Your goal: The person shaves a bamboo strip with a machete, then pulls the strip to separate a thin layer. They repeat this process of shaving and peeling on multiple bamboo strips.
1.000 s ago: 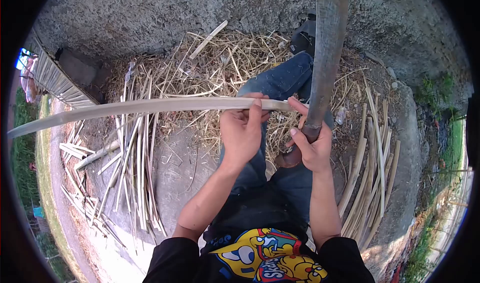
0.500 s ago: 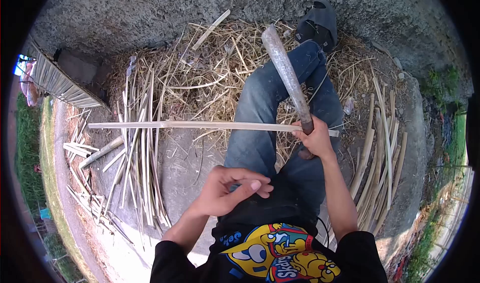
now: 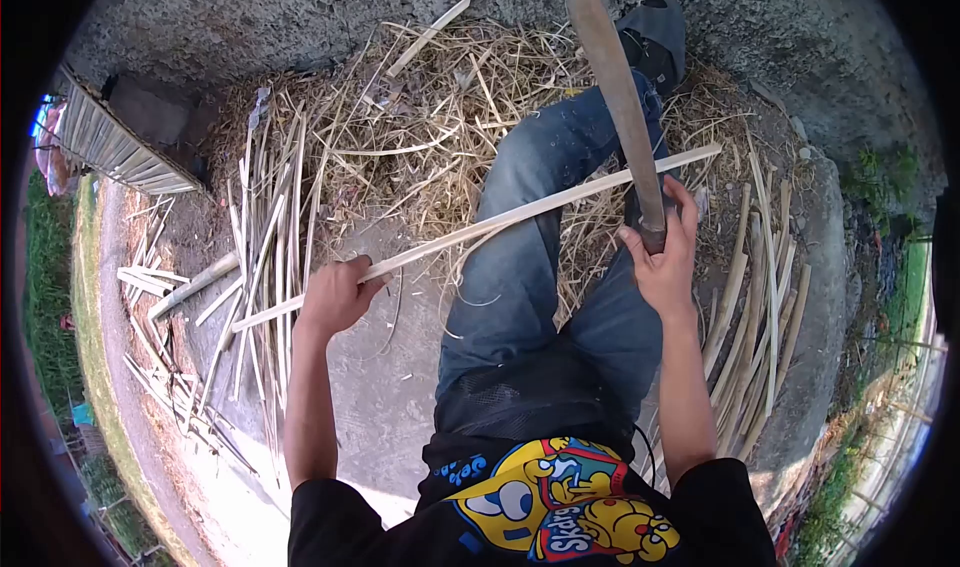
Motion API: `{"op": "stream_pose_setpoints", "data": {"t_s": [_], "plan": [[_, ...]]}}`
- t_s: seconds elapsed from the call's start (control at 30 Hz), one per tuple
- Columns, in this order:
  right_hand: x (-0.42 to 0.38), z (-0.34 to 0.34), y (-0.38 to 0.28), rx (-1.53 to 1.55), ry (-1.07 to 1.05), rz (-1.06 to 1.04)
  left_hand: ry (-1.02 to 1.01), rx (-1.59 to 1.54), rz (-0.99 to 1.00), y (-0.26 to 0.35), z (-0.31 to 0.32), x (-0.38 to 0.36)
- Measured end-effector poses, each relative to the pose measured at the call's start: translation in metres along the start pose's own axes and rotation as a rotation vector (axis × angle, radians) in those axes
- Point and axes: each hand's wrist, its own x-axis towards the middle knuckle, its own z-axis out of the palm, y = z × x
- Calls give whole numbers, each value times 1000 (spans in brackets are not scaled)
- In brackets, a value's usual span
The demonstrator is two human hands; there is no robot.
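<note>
My left hand (image 3: 333,297) is closed around a long pale bamboo strip (image 3: 520,214) near its left end. The strip slants up to the right across my thighs, and a thin curled sliver hangs by it near the knee. My right hand (image 3: 668,267) grips the handle of a machete (image 3: 622,92), forefinger lifted off. Its long, worn blade points up and away, overlapping the strip near the far end.
Split bamboo strips (image 3: 275,257) lie heaped on the left, beside a cut bamboo pole (image 3: 195,285). More strips (image 3: 765,317) are stacked at right. Shavings (image 3: 440,137) cover the ground before a rough concrete wall (image 3: 300,17). A slatted bamboo panel (image 3: 120,147) stands at far left.
My left hand has moved out to the left and taken hold of the strip. The strip now tilts, its right end higher. The machete has turned from edge-on to showing its broad side.
</note>
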Motion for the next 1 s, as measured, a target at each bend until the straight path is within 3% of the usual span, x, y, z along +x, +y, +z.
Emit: {"op": "stream_pose_setpoints", "data": {"t_s": [0.03, 0.1, 0.13, 0.17, 0.2, 0.27, 0.37, 0.4, 0.43, 0.5, 0.53, 0.77, 0.83, 1.0], "plan": [[0, -5, -15, 45, 0, 17, -13, -65, 12, 16, 5, -3], [-10, -11, -43, 248, -205, 113, -375, -345, -65, 68, -6, 0], [-16, -12, -60, 350, -347, 146, -423, -458, -131, 82, -5, 1], [-17, -13, -83, 408, -361, 114, -425, -460, -128, 89, 6, 3], [-22, -15, -92, 376, -460, 95, -441, -696, -134, 92, 22, 4], [-43, 1, -104, 324, -418, 17, -496, -1002, -156, 105, 33, 3], [-60, 28, -103, 223, -347, -74, -480, -1029, -30, 116, 49, 5], [-63, 34, -100, 148, -293, -136, -374, -933, 162, 116, 54, 4], [-63, 38, -94, 148, -291, -138, -373, -931, 165, 114, 56, 3], [-58, 46, -81, -30, -288, -89, -606, -1375, -231, 111, 56, 0], [-55, 47, -76, -86, -361, -40, -456, -1285, -209, 116, 61, -2], [-47, 34, -66, -284, -745, 27, -380, -1211, -232, 123, 74, -8], [-42, 37, -51, -297, -694, -23, -317, -1049, -211, 123, 73, -13], [-34, 49, -39, -310, -606, -131, -245, -1078, -201, 118, 81, -11]]}}
